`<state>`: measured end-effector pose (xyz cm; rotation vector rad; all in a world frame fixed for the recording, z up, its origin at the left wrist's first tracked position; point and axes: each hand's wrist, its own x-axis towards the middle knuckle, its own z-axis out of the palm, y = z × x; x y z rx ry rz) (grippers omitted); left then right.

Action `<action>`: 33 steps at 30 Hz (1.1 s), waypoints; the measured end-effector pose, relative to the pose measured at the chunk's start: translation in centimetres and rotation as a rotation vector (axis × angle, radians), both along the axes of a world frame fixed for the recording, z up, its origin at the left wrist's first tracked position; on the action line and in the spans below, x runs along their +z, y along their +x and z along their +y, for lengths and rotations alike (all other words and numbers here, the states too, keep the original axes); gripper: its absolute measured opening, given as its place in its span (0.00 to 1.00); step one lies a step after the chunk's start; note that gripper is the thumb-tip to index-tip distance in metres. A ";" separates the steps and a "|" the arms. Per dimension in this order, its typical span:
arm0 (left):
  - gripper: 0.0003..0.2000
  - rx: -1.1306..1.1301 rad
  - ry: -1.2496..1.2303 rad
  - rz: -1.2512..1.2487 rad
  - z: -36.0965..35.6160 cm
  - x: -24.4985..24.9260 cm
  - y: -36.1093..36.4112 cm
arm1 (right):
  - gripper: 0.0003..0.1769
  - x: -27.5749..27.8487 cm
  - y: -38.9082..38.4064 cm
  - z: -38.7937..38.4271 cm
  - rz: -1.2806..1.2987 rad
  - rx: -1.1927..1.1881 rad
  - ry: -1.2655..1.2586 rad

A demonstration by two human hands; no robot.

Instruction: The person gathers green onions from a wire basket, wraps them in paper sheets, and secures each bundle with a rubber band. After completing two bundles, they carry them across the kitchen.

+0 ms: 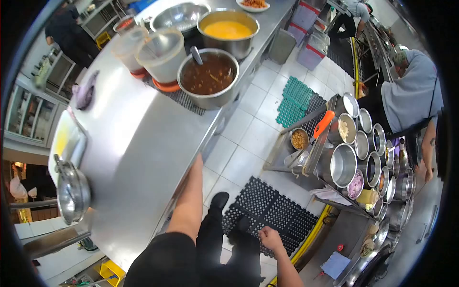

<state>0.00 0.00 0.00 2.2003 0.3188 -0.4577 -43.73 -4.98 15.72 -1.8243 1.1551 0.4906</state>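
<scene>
My left forearm [190, 201] reaches to the edge of the steel counter [143, 138]; the hand itself is hidden beyond that edge. Low over the black floor mat [253, 203], my right hand [271, 237] hangs with its fingers curled closed, and nothing shows in it. On the counter stand a pot of brown sauce [209, 71] with a spoon in it, a pot of yellow liquid [228, 29] and two clear plastic tubs [160, 52]. A steel bowl with a handle [71, 193] sits at the counter's left end, beside a white tray [55, 158].
To the right, a rack carries several steel containers [343, 165], one with chopped onion [355, 184], and an orange-handled knife [323, 125]. A person in a grey top [409, 95] bends beyond it. Lidded bins [313, 52] stand on the tiled floor; a yellow pipe [311, 239] runs along it.
</scene>
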 end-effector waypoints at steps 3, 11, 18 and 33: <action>0.17 -0.292 0.043 -0.275 0.4 6.4 -1.6 | 0.21 2.0 6.0 -4.5 -0.107 -0.037 0.022; 0.13 -0.642 -0.054 -0.207 8.8 32.3 -18.8 | 0.57 16.6 14.1 -4.1 -0.863 0.622 0.052; 0.14 -0.484 0.270 -0.644 15.4 44.8 -10.8 | 0.52 19.3 27.8 3.2 -1.133 0.673 -0.053; 0.11 -0.046 -0.013 -0.332 30.8 41.3 -1.3 | 0.45 27.0 36.0 5.4 -0.937 0.810 -0.507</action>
